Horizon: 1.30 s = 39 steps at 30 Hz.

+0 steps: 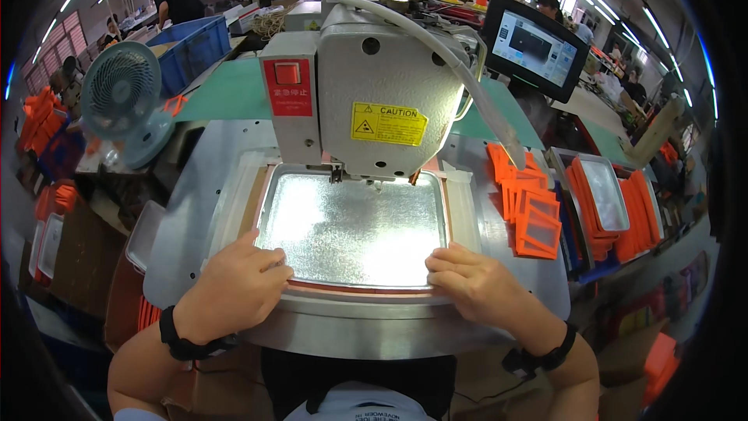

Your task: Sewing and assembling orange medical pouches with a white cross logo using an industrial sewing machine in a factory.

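Note:
A shiny silver rectangular panel (351, 226) with rounded corners and a raised rim lies flat under the head of a large grey sewing machine (370, 62). A reddish-brown border shows around the panel. My left hand (241, 284) is closed, with its fingertips at the panel's lower left corner. At the lower right corner, the bent fingers of my right hand (475, 281) pinch the rim. Bright glare covers parts of the silver surface. Pale tape strips (234, 206) run along the metal bed beside the border.
Orange rectangular frames (538, 218) lie piled right of the panel. Farther right, a bin (569, 226) holds orange pieces and a silver-faced panel. A touchscreen (534, 47) stands behind them. A fan (125, 93) and a blue crate (191, 51) are at the left. Other people work in the background.

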Available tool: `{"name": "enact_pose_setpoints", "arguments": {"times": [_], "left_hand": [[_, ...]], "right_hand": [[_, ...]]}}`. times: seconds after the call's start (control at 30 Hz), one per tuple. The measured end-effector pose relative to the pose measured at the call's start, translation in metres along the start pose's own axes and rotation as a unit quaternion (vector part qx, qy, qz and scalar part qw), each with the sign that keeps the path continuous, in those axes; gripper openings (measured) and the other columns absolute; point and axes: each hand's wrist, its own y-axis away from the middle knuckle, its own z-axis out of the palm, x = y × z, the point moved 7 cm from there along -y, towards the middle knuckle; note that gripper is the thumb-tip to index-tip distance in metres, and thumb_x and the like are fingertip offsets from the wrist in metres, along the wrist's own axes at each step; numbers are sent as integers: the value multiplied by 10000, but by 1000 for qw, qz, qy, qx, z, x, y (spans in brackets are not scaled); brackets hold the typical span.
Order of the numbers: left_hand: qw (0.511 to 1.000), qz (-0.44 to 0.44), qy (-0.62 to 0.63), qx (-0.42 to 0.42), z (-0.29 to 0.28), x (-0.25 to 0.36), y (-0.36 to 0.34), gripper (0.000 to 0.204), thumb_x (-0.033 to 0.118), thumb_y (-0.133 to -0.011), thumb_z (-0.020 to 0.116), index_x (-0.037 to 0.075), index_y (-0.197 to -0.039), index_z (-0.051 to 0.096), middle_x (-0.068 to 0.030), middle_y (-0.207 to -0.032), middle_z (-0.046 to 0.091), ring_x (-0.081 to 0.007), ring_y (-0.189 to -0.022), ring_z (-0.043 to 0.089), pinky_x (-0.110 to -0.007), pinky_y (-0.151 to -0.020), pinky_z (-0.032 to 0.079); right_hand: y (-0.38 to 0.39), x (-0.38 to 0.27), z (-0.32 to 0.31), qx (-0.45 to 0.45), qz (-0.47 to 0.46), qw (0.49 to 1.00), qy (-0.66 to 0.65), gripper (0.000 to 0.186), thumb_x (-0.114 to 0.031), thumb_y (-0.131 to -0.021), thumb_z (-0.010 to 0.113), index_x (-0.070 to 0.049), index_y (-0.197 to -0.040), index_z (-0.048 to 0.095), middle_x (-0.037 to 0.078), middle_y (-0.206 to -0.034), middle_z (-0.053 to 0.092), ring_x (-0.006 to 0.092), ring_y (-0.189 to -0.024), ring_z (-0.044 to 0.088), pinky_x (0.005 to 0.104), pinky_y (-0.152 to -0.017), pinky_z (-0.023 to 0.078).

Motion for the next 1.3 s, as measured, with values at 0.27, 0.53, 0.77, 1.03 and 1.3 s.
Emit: {"name": "enact_pose_setpoints", "arguments": {"times": [0.27, 0.53, 0.77, 1.03, 1.3], "left_hand": [[966, 42, 11, -253, 26, -26, -66, 394, 456, -787, 731, 95, -941, 696, -94, -854, 665, -316, -895, 644, -407, -799, 485], [963, 63, 85, -246, 55, -52, -117, 1016, 570, -593, 836, 67, -1380, 437, -148, -1374, 540, -324, -1274, 515, -445, -1058, 391], [979, 156, 20, -133, 52, -32, -106, 847, 474, -761, 762, 30, -1411, 447, -224, -1452, 464, -359, -1271, 524, -434, -1045, 423], [956, 27, 129, -262, 58, -20, -91, 925, 556, -826, 699, -75, -1421, 378, -355, -1515, 257, -493, -1415, 276, -455, -1158, 305], [936, 31, 110, -333, 64, -15, -87, 1205, 691, -706, 735, -93, -1479, 246, -450, -1513, 67, -565, -1443, 72, -572, -1182, 162]], "right_hand": [[-3, -2, -5, -28, 34, 999, -6, 86, -33, -775, 645, 17, -838, 615, 111, -1001, 664, 252, -972, 631, 341, -882, 523], [-4, 0, -2, -40, 7, 999, 9, 105, -1, -722, 619, 22, -823, 626, 123, -1005, 673, 254, -1010, 628, 342, -935, 504], [1, 4, 2, -48, 17, 999, 8, 142, -29, -741, 599, 30, -863, 643, 140, -1042, 679, 261, -1040, 627, 356, -965, 494], [1, 4, 4, -61, 5, 998, 6, 142, -50, -749, 598, 30, -863, 627, 159, -1037, 670, 277, -1032, 626, 369, -979, 487], [-3, 45, -18, -70, 142, 949, -274, 109, -11, -784, 597, 32, -883, 608, 159, -1064, 659, 333, -1037, 622, 415, -910, 510]]}}
